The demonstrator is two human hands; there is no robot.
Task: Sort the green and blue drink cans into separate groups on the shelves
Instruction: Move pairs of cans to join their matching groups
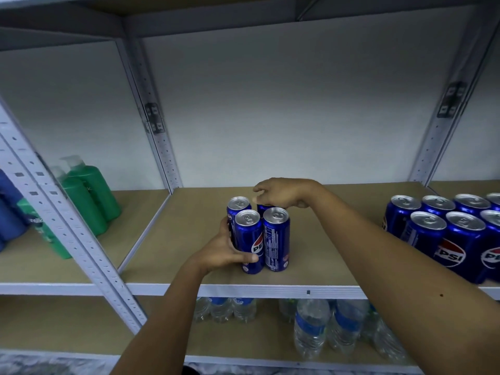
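Four blue cans (259,234) upright in a tight two-by-two cluster on the middle shelf (338,255), nearer its front edge than its back, left of centre. Left hand (226,253) wrapped round the front-left can (249,240) from the left, thumb across the label low on its front, fingers (230,231) curled behind, grasping it. Right hand (284,194) reaching over from the right, palm down on top of the rear-right can (263,208), fingertips curled over its lid and gripping it from above; most of that can hidden behind the front pair. Front-right can (276,238) and rear-left can (238,208) touching their neighbours, held by neither hand.

At the right end of the same shelf, a larger group of blue cans (443,228) standing in rows, well apart from the cluster, partly cut off by the picture's edge. In the bay to the left, beyond the perforated upright (159,125), green pump bottles (86,196) and blue bottles (9,212). On the lower shelf (81,328), clear water bottles (313,328) with blue labels.
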